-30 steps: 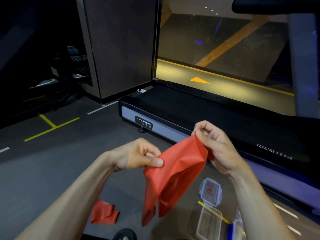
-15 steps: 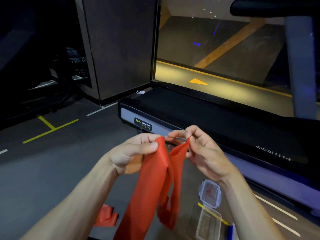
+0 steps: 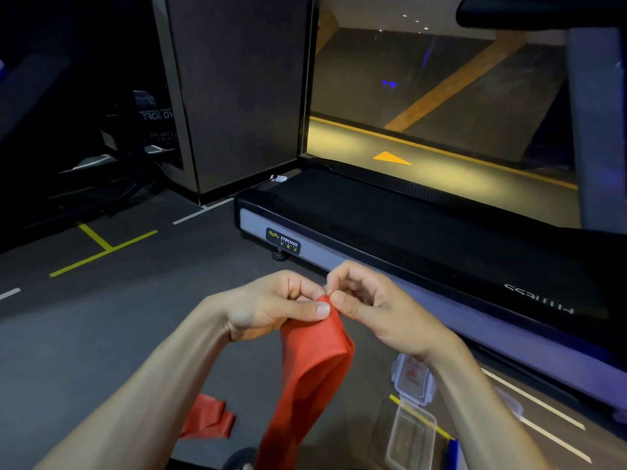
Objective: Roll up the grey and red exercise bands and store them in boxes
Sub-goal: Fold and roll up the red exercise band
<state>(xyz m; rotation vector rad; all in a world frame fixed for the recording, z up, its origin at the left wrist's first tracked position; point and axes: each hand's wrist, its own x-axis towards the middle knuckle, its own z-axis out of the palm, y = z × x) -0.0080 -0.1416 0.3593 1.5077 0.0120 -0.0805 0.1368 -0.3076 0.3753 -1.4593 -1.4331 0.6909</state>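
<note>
At the bottom right I see an open box and its lid waiting on the floor, with a second red piece at lower left. Mid-frame, my left hand and right hand both pinch the red band at its top corner, probably to start the roll; the treadmill lies beyond

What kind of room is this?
Most likely a gym. A treadmill labelled "Body Strong" sits ahead, yellow lines mark the dark floor, and both hands hold a red exercise band.
</note>
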